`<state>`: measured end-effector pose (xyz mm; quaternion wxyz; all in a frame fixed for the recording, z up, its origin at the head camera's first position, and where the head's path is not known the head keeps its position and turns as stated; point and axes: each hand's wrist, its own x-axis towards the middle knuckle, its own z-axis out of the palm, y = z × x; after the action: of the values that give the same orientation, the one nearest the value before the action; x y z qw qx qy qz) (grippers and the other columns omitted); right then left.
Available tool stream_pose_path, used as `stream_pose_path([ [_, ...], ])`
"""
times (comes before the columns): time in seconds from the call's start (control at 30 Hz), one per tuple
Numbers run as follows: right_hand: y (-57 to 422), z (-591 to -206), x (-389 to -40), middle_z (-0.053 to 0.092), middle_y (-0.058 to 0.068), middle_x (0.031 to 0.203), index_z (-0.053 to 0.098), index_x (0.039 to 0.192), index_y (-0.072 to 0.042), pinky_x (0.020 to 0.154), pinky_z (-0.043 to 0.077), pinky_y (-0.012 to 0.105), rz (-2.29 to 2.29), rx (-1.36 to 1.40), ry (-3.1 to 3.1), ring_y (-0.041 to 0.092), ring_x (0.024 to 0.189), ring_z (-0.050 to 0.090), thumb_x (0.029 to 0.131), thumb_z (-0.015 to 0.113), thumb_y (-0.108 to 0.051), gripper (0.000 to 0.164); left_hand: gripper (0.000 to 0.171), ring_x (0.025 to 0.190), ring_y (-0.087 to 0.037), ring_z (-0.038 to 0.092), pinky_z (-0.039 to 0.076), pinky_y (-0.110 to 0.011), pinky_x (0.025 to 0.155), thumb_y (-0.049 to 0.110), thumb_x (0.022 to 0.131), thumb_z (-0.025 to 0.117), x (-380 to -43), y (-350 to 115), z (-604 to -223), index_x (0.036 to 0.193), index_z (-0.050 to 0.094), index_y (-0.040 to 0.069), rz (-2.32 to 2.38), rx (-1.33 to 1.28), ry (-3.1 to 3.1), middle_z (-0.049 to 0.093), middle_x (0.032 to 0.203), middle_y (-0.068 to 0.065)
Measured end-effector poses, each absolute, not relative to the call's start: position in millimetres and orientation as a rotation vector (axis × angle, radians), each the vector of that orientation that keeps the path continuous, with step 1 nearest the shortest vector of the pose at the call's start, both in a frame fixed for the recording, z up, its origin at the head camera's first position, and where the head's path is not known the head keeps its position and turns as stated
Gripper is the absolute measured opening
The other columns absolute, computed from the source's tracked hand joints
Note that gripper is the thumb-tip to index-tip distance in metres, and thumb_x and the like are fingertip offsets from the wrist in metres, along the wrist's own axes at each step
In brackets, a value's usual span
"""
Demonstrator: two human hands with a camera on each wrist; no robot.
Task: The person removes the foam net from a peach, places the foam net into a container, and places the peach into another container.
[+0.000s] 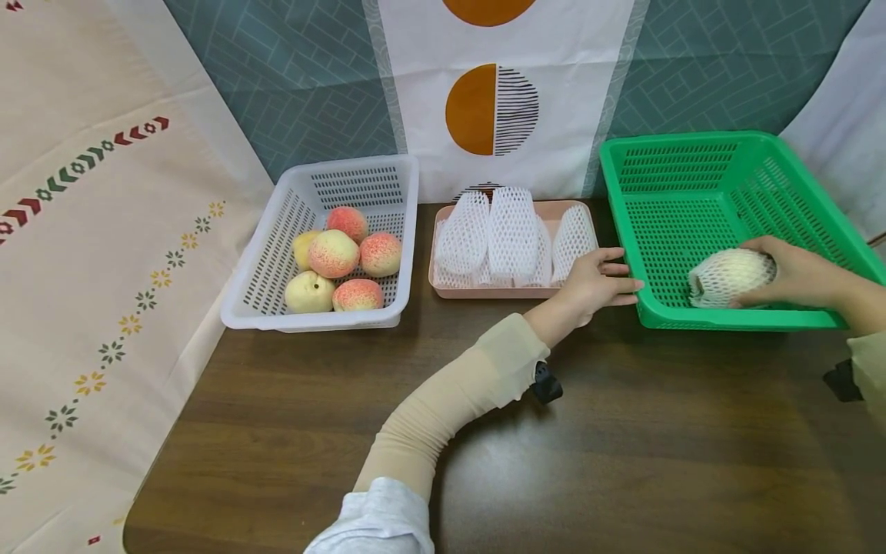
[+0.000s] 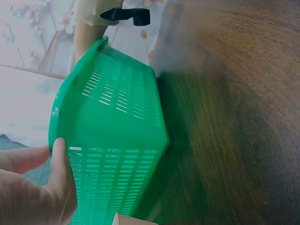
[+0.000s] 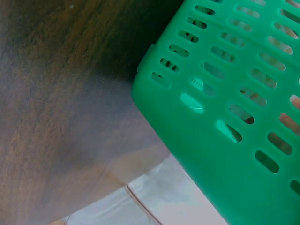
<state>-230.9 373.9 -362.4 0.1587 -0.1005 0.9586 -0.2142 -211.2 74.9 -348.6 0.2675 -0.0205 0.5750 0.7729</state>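
My right hand (image 1: 796, 273) holds a pale peach (image 1: 735, 275) wrapped in a white foam net, low inside the green basket (image 1: 681, 315) near its front wall. In the right wrist view the slotted basket wall (image 3: 187, 136) hides most of that hand. My left hand (image 1: 595, 286) is at the green basket's left rim. The left wrist view has its fingers (image 2: 59, 164) on both sides of that rim, pinching it. Left of this hand lies a pink tray (image 1: 498, 293) with several white foam nets (image 1: 512, 231).
A white basket (image 1: 238, 312) at the left holds several peaches (image 1: 334, 254), some red-flecked, some pale. All the containers stand on a dark wooden table (image 1: 291, 400). Behind them hangs a patterned cloth (image 1: 567, 46); a cream cloth (image 1: 90, 308) covers the left side.
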Motion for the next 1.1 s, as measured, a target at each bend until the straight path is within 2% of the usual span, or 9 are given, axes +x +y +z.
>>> stream_pose_path([
  [0.3, 374.3, -362.9, -232.1, 0.035, 0.040, 0.122, 0.022, 0.139, 0.014, 0.062, 0.049, 0.053, -0.573, -0.259, 2.754, 0.052, 0.096, 0.049, 0.076, 0.079, -0.032, 0.096, 0.058, 0.110, -0.040, 0.060, 0.053, -0.044, 0.088, -0.015, 0.084, 0.060, -212.4, 74.7, -348.7, 0.138, 0.045, 0.001, 2.089, -0.061, 1.550, 0.057, 0.102, -0.009],
  [0.9, 371.3, -361.9, -228.5, 0.038, 0.037, 0.116, 0.026, 0.134, 0.015, 0.059, 0.049, 0.045, -0.637, -0.271, 2.789, 0.047, 0.091, 0.050, 0.081, 0.075, -0.028, 0.085, 0.057, 0.112, -0.042, 0.058, 0.051, -0.044, 0.090, -0.015, 0.086, 0.057, -213.8, 70.2, -351.6, 0.138, 0.044, 0.003, 2.096, -0.015, 1.514, 0.056, 0.094, -0.004],
  [1.1, 372.2, -361.9, -227.3, 0.041, 0.035, 0.112, 0.030, 0.132, 0.015, 0.056, 0.045, 0.038, -0.663, -0.260, 2.848, 0.044, 0.090, 0.048, 0.081, 0.075, -0.027, 0.081, 0.057, 0.113, -0.042, 0.057, 0.051, -0.044, 0.091, -0.015, 0.086, 0.057, -214.1, 69.2, -352.5, 0.138, 0.045, 0.004, 2.099, -0.026, 1.477, 0.056, 0.092, -0.003],
])
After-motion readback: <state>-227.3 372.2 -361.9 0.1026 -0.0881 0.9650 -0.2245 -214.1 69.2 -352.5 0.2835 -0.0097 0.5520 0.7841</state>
